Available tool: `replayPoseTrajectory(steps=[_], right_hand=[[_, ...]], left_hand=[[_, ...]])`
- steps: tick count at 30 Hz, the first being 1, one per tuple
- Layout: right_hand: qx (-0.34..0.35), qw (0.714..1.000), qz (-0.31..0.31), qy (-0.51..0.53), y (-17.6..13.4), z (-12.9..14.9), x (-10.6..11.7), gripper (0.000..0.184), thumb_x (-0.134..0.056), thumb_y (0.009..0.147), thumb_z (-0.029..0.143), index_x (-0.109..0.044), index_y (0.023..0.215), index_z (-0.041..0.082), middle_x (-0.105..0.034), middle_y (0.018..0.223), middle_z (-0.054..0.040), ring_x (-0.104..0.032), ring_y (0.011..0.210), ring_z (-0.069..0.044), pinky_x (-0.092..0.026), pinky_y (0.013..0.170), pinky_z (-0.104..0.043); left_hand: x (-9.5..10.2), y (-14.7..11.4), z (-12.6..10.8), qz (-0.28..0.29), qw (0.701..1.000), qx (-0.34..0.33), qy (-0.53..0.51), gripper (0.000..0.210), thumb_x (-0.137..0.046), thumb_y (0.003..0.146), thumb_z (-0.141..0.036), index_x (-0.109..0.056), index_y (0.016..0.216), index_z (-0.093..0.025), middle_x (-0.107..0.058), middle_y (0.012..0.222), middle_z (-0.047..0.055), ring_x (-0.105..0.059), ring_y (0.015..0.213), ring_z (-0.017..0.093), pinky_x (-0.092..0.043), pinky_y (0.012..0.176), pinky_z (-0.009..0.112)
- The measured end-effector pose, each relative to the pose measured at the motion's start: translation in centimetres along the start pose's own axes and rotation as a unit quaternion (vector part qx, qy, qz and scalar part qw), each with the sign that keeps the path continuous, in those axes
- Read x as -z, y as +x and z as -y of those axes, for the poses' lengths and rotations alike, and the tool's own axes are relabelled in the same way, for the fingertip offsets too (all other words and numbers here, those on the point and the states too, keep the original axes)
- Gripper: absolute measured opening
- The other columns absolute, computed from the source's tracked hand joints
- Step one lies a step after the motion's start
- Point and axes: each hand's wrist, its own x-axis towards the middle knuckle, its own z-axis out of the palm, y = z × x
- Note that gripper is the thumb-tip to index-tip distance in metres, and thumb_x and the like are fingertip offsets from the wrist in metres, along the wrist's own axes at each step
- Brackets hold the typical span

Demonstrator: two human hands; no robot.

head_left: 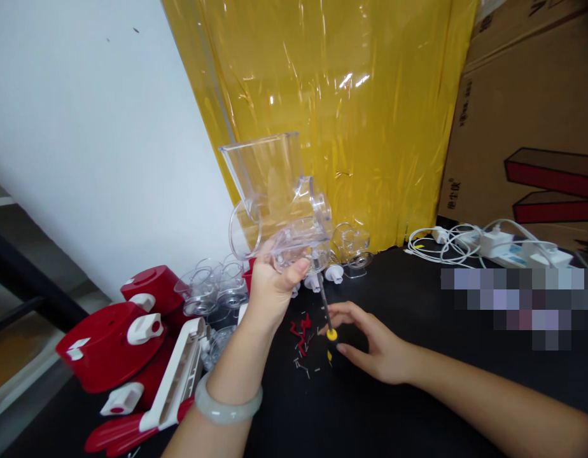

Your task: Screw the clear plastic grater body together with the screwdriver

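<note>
My left hand [271,286] grips a clear plastic housing [275,191] by its underside and holds it up above the black table. The housing has a wide rectangular hopper on top and round openings at its sides. Below it, my right hand [370,340] has its fingers and thumb around a screwdriver [331,337] with a black and yellow handle. Its shaft points up to the bottom of the housing; whether the tip sits in a screw is too small to tell. Small red plastic pieces [301,331] and several loose screws [303,367] lie on the table beneath.
Red round parts with white knobs [110,343], a white frame [177,375] and more clear housings [212,286] crowd the left. White spool-like parts [334,274] stand behind. White cables and adapters [497,245] lie at right, before a cardboard box [527,108]. Yellow wrapping [342,121] rises behind.
</note>
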Motion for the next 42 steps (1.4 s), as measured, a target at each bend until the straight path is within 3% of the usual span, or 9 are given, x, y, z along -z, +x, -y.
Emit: replayPoseTrajectory(steps=[4,10,15,21,24,27,33,39,42], right_hand=[[-0.024,0.999,-0.030,-0.039,0.05,-0.21,-0.06,0.053,-0.074,0.086,0.036,-0.051,0.132,0.026,-0.061,0.094,-0.0023,-0.062,0.093,-0.018,-0.051,0.092,-0.038],[0.016,1.000,-0.016,-0.022,0.13,0.15,0.20,0.053,-0.066,0.090,0.031,-0.046,0.139,0.025,-0.064,0.114,-0.0085,-0.061,0.110,-0.021,-0.048,0.102,-0.043],[-0.017,0.999,-0.030,-0.040,0.18,0.13,0.11,0.050,-0.074,0.085,0.037,-0.053,0.129,0.026,-0.062,0.092,-0.0021,-0.062,0.089,-0.018,-0.053,0.090,-0.038],[0.022,0.999,-0.015,-0.021,0.10,0.66,0.28,0.048,-0.066,0.090,0.029,-0.049,0.134,0.025,-0.063,0.118,-0.0097,-0.061,0.114,-0.022,-0.047,0.103,-0.044],[0.006,1.000,0.006,0.000,0.06,0.24,-0.02,0.052,-0.066,0.092,0.030,-0.045,0.139,0.026,-0.066,0.106,-0.0058,-0.065,0.104,-0.019,-0.049,0.100,-0.041],[-0.011,0.999,-0.021,-0.023,0.14,-0.04,-0.06,0.058,-0.076,0.084,0.039,-0.050,0.134,0.026,-0.063,0.093,-0.0016,-0.064,0.092,-0.018,-0.052,0.092,-0.037],[0.029,1.000,-0.004,-0.005,0.12,0.59,0.29,0.050,-0.065,0.092,0.030,-0.047,0.138,0.025,-0.065,0.115,-0.0084,-0.062,0.111,-0.020,-0.048,0.102,-0.042],[0.008,0.999,-0.027,-0.022,0.21,0.05,0.08,0.061,-0.078,0.083,0.037,-0.049,0.135,0.027,-0.064,0.093,-0.0012,-0.065,0.092,-0.017,-0.052,0.092,-0.037],[0.025,0.999,-0.031,-0.027,0.25,0.28,0.29,0.062,-0.077,0.084,0.037,-0.047,0.138,0.027,-0.065,0.106,-0.0055,-0.064,0.101,-0.020,-0.051,0.095,-0.039]], left_hand=[[-0.09,0.02,-0.05,0.005,1.000,-0.002,-0.001,0.065,-0.092,0.060,-0.046,-0.066,0.114,-0.022,-0.076,0.109,0.009,-0.073,0.105,0.029,-0.055,0.097,0.046],[0.02,0.04,0.01,0.001,1.000,0.007,-0.002,0.067,-0.092,0.059,-0.044,-0.065,0.116,-0.021,-0.077,0.108,0.009,-0.073,0.104,0.030,-0.055,0.097,0.047],[-0.19,0.02,-0.11,0.014,1.000,-0.009,-0.015,0.062,-0.092,0.061,-0.043,-0.068,0.113,-0.021,-0.077,0.110,0.009,-0.072,0.109,0.030,-0.052,0.104,0.047],[-0.33,0.01,-0.18,0.010,1.000,-0.003,-0.013,0.065,-0.093,0.058,-0.046,-0.068,0.112,-0.021,-0.077,0.110,0.010,-0.071,0.110,0.031,-0.052,0.105,0.048],[-0.18,0.05,-0.15,0.002,1.000,0.003,-0.007,0.067,-0.093,0.058,-0.047,-0.067,0.113,-0.021,-0.077,0.108,0.010,-0.072,0.107,0.031,-0.053,0.103,0.049],[-0.04,0.12,-0.06,0.001,1.000,0.003,-0.011,0.066,-0.093,0.058,-0.045,-0.067,0.115,-0.021,-0.077,0.109,0.010,-0.073,0.106,0.031,-0.054,0.101,0.048],[-0.07,0.16,-0.01,0.010,1.000,-0.001,-0.014,0.068,-0.093,0.058,-0.045,-0.067,0.115,-0.020,-0.077,0.110,0.010,-0.073,0.106,0.031,-0.054,0.101,0.047],[-0.22,0.09,-0.13,0.009,1.000,-0.003,-0.017,0.068,-0.093,0.059,-0.044,-0.066,0.116,-0.020,-0.076,0.112,0.011,-0.071,0.110,0.032,-0.052,0.105,0.049],[-0.14,0.10,-0.07,0.014,1.000,-0.005,-0.016,0.067,-0.093,0.059,-0.045,-0.067,0.116,-0.021,-0.077,0.111,0.011,-0.072,0.108,0.032,-0.053,0.103,0.051]])
